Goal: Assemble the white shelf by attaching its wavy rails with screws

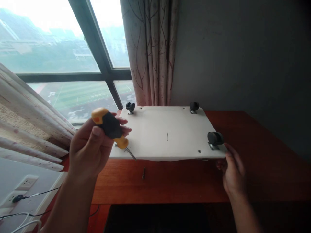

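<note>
A white board [167, 129] lies flat on a red-brown wooden table [175, 184], underside up. Black caster wheels stand at three of its corners: far left [130, 106], far right [194, 106] and near right [214, 139]. My left hand [91, 147] is closed round a yellow and black screwdriver [110, 127], its metal tip pointing down at the board's near left corner. My right hand [232, 171] rests against the board's near right edge, just below the near right caster, fingers curled at the rim. A small dark screw [143, 173] lies loose on the table in front of the board.
A patterned curtain [152, 51] hangs behind the board beside a large window [60, 55]. A grey wall [243, 55] stands at the back right. At lower left a white wall socket [26, 183] has a plugged cable. A dark opening lies below the table's front edge.
</note>
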`<state>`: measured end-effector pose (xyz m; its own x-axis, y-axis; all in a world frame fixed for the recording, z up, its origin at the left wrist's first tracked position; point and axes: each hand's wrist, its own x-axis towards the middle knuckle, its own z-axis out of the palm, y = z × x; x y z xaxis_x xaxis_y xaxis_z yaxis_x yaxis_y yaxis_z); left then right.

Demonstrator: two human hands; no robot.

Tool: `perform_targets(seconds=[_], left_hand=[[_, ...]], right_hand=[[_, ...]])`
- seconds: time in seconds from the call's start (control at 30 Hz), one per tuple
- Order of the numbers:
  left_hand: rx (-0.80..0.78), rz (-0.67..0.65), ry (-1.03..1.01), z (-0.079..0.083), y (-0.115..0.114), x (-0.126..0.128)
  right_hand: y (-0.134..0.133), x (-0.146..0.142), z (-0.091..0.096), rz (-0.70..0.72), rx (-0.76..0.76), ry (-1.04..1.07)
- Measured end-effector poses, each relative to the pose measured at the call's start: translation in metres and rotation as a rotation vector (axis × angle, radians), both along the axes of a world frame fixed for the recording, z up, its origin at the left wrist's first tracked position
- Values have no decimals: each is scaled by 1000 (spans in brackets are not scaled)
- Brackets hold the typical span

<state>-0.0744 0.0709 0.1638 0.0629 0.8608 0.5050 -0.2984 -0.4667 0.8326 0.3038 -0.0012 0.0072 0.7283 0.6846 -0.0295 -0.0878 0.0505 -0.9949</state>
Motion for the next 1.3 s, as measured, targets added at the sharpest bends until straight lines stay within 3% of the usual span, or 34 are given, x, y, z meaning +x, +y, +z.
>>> perform_targets(seconds=[0.13,0.23,0.3,0.37,0.43,0.5,0.57,0.73,0.9,1.13,1.2,1.3], left_hand=[[3,-89,82,-16,-27,9],[-8,-132,145,-28,-44,20],[-19,-110,160,-36,-52,26],[-35,-72,158,-41,-55,29],[-62,-35,142,-45,-56,28],[-94,3,121,-48,-56,25],[-123,39,108,-49,-57,19],[-167,122,98,-51,-59,4],[-118,99,90,-53,-55,-8],[-87,140,90,-39,-45,-15],[-46,186,76,-27,-43,-16],[92,323,22,-3,-34,-19]], right_hand=[[-13,9,11,-17,-151,-270],[-30,2,20,-91,-87,-437],[-41,-12,24,-43,-18,-523],[-48,-33,25,136,6,-640],[-49,-58,24,432,40,-797],[-42,-84,21,709,99,-917],[-31,-108,19,893,107,-999],[-5,-157,17,1055,128,-1426],[11,-187,18,1125,245,-1738],[21,-192,18,1218,371,-1790],[21,-185,30,1230,385,-1653],[26,-171,63,1231,385,-1231]])
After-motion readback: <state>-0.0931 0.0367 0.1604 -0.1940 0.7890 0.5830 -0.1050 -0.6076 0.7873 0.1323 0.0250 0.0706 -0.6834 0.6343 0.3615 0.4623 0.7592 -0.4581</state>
